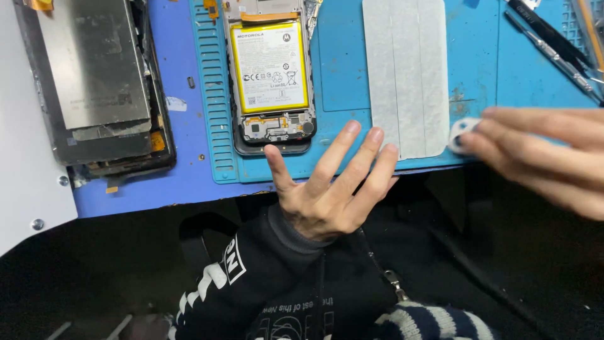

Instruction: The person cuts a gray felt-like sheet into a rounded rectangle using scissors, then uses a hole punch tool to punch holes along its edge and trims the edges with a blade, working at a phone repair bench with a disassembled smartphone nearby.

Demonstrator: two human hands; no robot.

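Two hands: left hand [327, 189] spread flat; blurred right hand [541, 157], half cut off, pinches a small white piece [461, 131].

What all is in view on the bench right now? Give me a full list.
opened phone: one, yellow battery showing, on the teal mat, top centre
teal mat: one, across the upper bench
blue surface: one, under the mat, left of it
screen assembly: one, grey and black, face down, far left
white sheet: one, striped, on the mat right of the phone
small white piece: one, with a dark spot, at the right fingers, by the sheet's corner
tweezers: dark metal, top right; count unclear
screws: two, silver, on the white area, lower left
left hand: open, fingers spread, resting at the mat's near edge
right hand: blurred, fingers at the small white piece
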